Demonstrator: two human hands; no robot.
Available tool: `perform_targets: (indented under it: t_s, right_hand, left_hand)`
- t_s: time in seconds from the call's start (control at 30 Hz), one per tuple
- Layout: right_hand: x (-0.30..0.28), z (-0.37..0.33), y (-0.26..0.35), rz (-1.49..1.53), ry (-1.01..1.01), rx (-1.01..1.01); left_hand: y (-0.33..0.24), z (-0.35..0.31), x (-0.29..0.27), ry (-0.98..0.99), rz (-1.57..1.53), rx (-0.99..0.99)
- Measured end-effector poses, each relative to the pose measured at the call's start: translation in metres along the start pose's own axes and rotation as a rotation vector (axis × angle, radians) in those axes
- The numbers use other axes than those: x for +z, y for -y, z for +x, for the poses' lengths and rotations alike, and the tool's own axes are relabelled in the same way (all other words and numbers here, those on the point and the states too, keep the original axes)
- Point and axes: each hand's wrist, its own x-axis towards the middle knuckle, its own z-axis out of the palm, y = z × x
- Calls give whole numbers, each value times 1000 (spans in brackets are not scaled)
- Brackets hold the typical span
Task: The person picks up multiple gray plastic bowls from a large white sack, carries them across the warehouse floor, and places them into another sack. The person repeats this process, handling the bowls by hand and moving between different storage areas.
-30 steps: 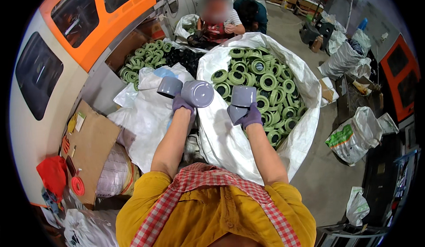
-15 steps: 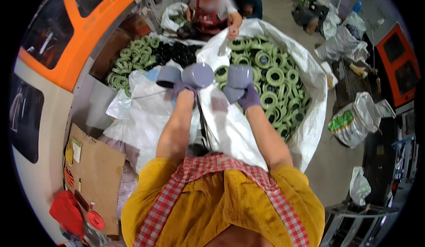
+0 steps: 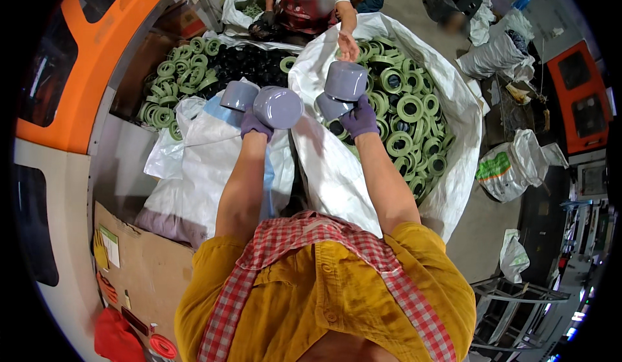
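My left hand point(image 3: 256, 127), in a purple glove, is closed on two glossy grey-lavender cup-shaped pieces: a larger cup point(image 3: 278, 107) and a smaller cup point(image 3: 238, 95) to its left. Likewise gloved, my right hand point(image 3: 360, 119) grips an upper cup point(image 3: 345, 80) and a lower cup point(image 3: 333, 106), one above the other. The right-hand cups are over the left rim of a big white sack point(image 3: 330, 174) filled with green rings point(image 3: 409, 108), some with black centres. Under my left hand lies a white sheet-like sack point(image 3: 201, 174). Glove fingertips are partly hidden behind the cups.
A co-worker's bare hand point(image 3: 348, 46) reaches over the sack's far rim, near the right-hand cups. Black parts point(image 3: 240, 67) and more green rings point(image 3: 165, 86) are heaped at far left. An orange-framed machine point(image 3: 68, 57) stands left, beside a cardboard sheet point(image 3: 155, 258).
My right hand has moved farther away with its cups, and the left-hand cups have turned slightly. The co-worker's hand has come nearer, its fingers now stretched out. My view has shifted a little.
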Motion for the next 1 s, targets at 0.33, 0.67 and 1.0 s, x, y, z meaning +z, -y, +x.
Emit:
perform_targets:
  t_s: [0.33,0.67,1.0]
  right_hand:
    - [16,68,1,-69,-160,-95]
    - [51,100,-12,-47,-305,-68]
    - [23,151,-4,-1315,-163,-119]
  left_hand:
    - [-62,-97,31,80,182,-93]
    - [-75,-129,-5,75,140,-29]
    - [-81,-130,-11,-101,-200,-162]
